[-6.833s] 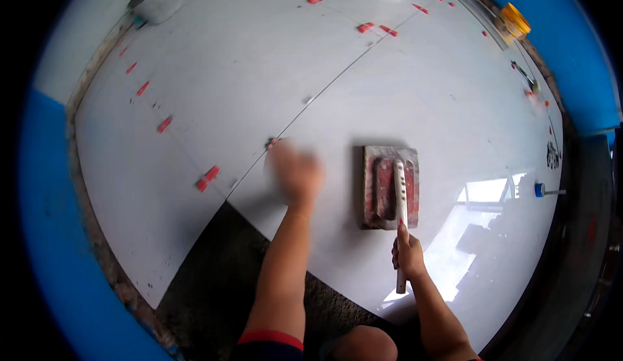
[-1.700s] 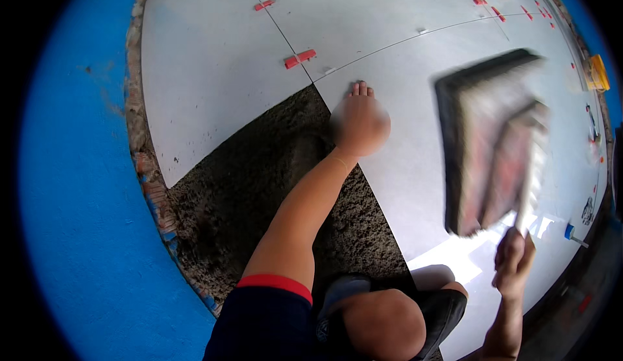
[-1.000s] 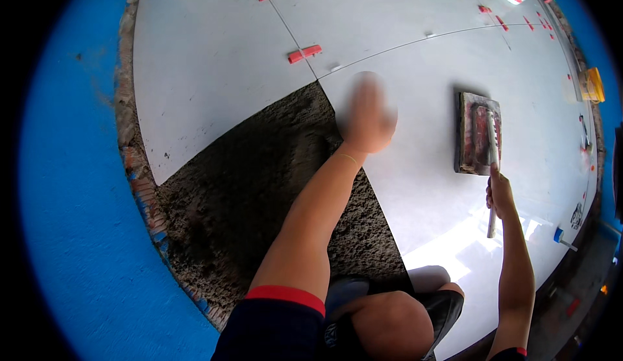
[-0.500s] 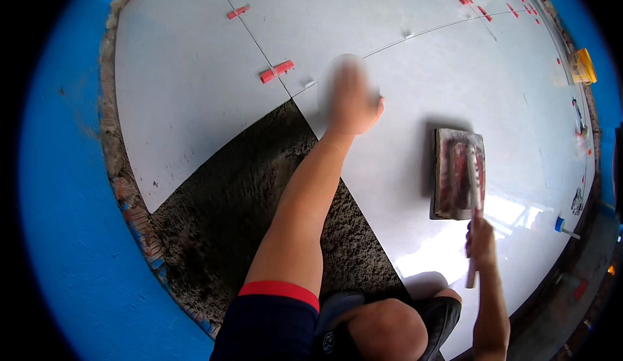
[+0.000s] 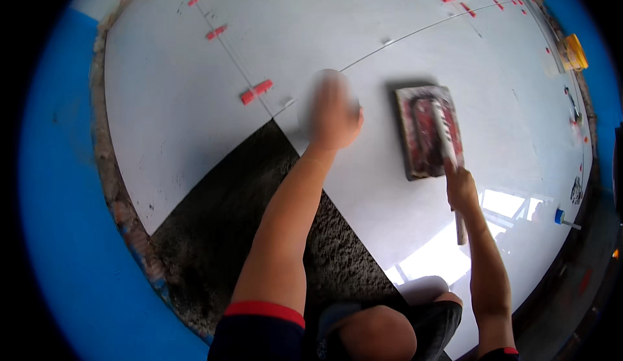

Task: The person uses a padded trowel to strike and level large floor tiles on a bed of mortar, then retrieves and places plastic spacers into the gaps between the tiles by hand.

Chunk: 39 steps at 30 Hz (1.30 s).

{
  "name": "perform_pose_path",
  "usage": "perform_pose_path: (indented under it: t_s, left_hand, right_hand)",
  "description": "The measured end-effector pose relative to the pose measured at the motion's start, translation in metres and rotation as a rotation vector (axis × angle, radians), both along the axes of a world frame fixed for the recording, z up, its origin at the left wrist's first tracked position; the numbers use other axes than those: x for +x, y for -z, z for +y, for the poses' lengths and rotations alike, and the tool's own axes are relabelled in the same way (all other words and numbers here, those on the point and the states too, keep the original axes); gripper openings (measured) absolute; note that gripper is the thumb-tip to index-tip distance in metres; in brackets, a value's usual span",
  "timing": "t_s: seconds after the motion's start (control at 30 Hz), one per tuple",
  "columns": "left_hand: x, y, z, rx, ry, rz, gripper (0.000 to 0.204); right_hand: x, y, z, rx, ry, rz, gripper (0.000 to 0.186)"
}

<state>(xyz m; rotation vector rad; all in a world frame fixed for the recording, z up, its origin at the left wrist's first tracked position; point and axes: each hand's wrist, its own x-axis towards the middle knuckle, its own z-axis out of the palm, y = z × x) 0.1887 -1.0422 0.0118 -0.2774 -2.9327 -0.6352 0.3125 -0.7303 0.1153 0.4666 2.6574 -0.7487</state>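
Note:
My left hand (image 5: 334,114) reaches over a large pale glossy floor tile (image 5: 363,186), near its corner. Its fingers look stretched out, though blur softens their tips, and I see nothing held in it. To the right, my right hand (image 5: 461,189) is closed round the long pale handle of a rectangular float (image 5: 415,130). The float has a reddish, mortar-smeared back and hangs over or rests on the tile; a dark shadow lies along its left and far edges. Left of the tile is a bed of dark mortar (image 5: 220,224), partly hidden by my left forearm.
Red levelling wedges (image 5: 257,92) sit along the tile joints, with small pale clips such as one clip (image 5: 283,106). A yellow bucket (image 5: 574,52) stands at the far right. A blue-headed tool (image 5: 561,217) lies at the right. A blue wall (image 5: 58,186) borders the left.
My right hand and the float have moved away from me and slightly left over the tile. My left hand stays near the tile corner. The whole view has shifted a little.

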Motion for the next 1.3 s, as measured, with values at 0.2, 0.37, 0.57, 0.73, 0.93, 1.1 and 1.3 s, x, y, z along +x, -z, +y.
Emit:
perform_pose_path:
  t_s: [0.2,0.37,0.57,0.73,0.93,1.1,1.3]
  left_hand:
    - [-0.003,-0.006,0.0,-0.101,0.037,0.007,0.081]
    - [-0.005,-0.007,0.006,-0.154,0.006,-0.013,0.082]
    - [-0.01,-0.014,0.003,-0.201,0.086,-0.039,0.085]
    - [-0.029,-0.019,0.038,-0.319,0.058,-0.101,0.087]
    - [-0.072,-0.004,0.123,-0.263,-0.123,-0.046,0.097]
    - [-0.081,-0.013,0.129,-0.244,-0.12,-0.091,0.099]
    - [-0.082,-0.016,0.131,-0.282,-0.09,-0.05,0.098]
  right_hand:
    - [-0.023,0.02,-0.014,-0.065,0.065,0.056,0.069]
    - [0.056,-0.004,0.004,-0.192,0.307,-0.18,0.069]
    - [0.14,-0.031,0.126,-0.06,0.521,-0.215,0.061]
    - [0.155,-0.129,0.181,-0.18,0.881,-0.086,0.058]
    - [0.131,-0.204,0.179,-0.136,0.805,0.361,0.056]
    - [0.03,-0.065,0.162,0.033,0.851,0.087,0.057]
    - [-0.071,0.007,0.171,-0.367,0.699,-0.178,0.07]
